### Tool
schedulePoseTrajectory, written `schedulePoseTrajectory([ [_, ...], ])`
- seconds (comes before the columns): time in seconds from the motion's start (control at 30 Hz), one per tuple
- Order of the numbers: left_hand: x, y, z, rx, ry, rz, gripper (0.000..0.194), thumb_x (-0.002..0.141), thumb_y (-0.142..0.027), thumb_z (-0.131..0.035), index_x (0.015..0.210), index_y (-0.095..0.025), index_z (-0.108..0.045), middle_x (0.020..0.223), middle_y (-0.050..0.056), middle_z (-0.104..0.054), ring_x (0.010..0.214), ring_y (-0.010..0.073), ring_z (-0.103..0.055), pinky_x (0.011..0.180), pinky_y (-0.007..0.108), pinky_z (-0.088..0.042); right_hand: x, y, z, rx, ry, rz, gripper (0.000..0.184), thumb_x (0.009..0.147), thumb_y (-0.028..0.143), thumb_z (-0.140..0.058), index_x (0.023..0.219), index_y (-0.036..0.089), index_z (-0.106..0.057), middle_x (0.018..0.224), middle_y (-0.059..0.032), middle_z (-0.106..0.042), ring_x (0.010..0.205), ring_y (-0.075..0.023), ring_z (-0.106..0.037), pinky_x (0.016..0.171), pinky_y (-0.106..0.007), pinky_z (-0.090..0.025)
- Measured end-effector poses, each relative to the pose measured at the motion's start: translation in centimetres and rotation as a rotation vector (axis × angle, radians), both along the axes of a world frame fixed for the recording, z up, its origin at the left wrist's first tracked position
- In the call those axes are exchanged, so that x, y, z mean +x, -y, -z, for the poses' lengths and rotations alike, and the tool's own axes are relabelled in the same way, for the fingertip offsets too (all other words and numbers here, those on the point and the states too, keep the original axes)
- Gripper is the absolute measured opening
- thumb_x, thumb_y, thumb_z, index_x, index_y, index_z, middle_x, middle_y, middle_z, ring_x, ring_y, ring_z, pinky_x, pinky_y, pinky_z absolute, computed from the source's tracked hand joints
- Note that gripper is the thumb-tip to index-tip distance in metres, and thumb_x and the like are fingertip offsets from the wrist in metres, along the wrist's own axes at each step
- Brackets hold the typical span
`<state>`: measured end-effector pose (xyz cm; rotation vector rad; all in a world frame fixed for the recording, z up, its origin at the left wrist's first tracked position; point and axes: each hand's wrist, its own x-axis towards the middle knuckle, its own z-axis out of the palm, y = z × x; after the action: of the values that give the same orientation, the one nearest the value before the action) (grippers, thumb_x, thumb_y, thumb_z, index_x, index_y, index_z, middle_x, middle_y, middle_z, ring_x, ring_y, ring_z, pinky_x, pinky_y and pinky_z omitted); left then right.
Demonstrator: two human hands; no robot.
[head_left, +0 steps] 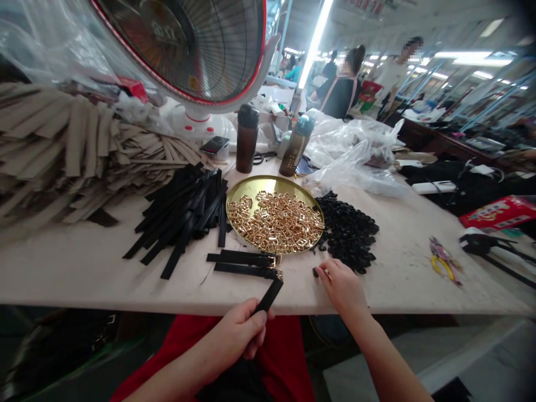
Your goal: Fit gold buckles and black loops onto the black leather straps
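My left hand [245, 329] is closed around a black strap [268, 295] at the front edge of the table, with a gold buckle [279, 276] at the strap's far end. Two more black straps [240, 258] with gold buckles lie side by side just beyond it. To the right, my right hand [338, 283] pinches a small black piece [315, 272] low over the tabletop. Beside that hand is a heap of small dark black pieces [349, 231]. A round gold tray [271, 183] holds many gold buckles [285, 223].
Loose black straps [184, 215] are piled left of the tray, with a large stack of beige strips [54, 139] behind. A fan [196, 109], two bottles [248, 139] and plastic bags [347, 145] stand at the back. Yellow-handled pliers [444, 265] lie at the right.
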<state>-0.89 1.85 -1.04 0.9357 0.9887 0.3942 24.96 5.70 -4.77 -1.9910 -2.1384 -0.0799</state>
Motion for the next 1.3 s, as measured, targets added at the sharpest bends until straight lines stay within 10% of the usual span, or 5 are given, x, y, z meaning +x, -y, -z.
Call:
schedulePoseTrajectory([
  [0.47, 0.5, 1.1, -0.1, 0.292, -0.134, 0.100, 0.019, 0.081, -0.021, -0.032, 0.091, -0.015, -0.048, 0.067, -0.001, -0.057, 0.050, 0.0081, -0.051, 0.046, 0.017, -0.035, -2.7, 1.2, 0.3, -0.167, -0.570, 0.104, 0.014, 0.065, 0.029, -0.058, 0.061, 0.021, -0.047, 0.059, 0.0018, -0.050, 0.058, -0.0167, -0.047, 0.056, -0.030, -0.037],
  [0.77, 1.7, 0.1, -1.5, 0.636, -0.329, 0.064, 0.023, 0.084, -0.028, -0.034, 0.089, -0.017, -0.054, 0.062, 0.000, -0.056, 0.055, 0.0127, -0.049, 0.055, 0.022, -0.034, -7.6, 4.7, -1.3, -0.439, -1.885, 0.261, 0.025, 0.059, 0.034, -0.073, 0.067, 0.019, -0.055, 0.062, 0.0031, -0.056, 0.055, -0.0100, -0.054, 0.056, -0.024, -0.049],
  [1.3, 0.8, 0.6, -0.4, 0.628, -0.384, 0.197, 0.032, 0.087, -0.030, -0.026, 0.076, -0.017, -0.052, 0.057, -0.001, -0.055, 0.046, 0.0108, -0.046, 0.048, 0.022, -0.030, -9.6, 5.9, -0.1, -0.398, -1.913, 0.262, 0.023, 0.062, 0.027, -0.072, 0.083, 0.022, -0.062, 0.062, 0.0048, -0.061, 0.055, -0.0090, -0.055, 0.058, -0.022, -0.047],
])
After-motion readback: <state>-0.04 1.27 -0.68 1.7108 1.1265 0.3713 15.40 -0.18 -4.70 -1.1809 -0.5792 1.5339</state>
